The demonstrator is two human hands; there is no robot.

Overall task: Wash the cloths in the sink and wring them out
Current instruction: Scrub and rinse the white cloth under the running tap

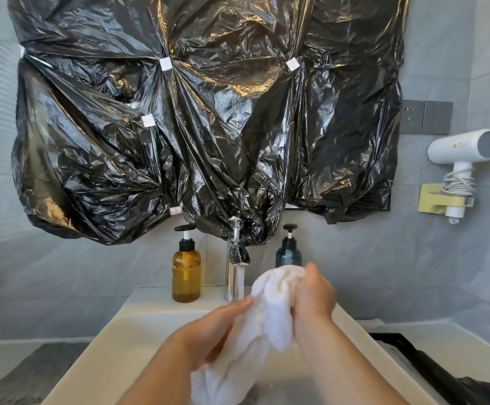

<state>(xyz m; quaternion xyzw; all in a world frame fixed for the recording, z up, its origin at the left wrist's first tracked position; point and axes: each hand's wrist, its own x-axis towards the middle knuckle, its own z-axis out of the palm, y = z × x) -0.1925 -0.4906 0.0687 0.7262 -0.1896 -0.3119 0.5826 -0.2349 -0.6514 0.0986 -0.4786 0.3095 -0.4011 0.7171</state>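
Cloth [270, 323], white and bunched into a rope, is held over the sink [115, 340], just in front of the faucet [235, 267]. Right hand [314, 299] is clamped round the upper bunch, and left hand [208, 328] is wrapped round the lower length, its fingers wet. Lower end hangs into the basin. Step looks like wringing or scrubbing between both fists. Next move likely needs opposite twists with a firm squeeze, kept low over the basin so the water drains in. Only one cloth is visible.
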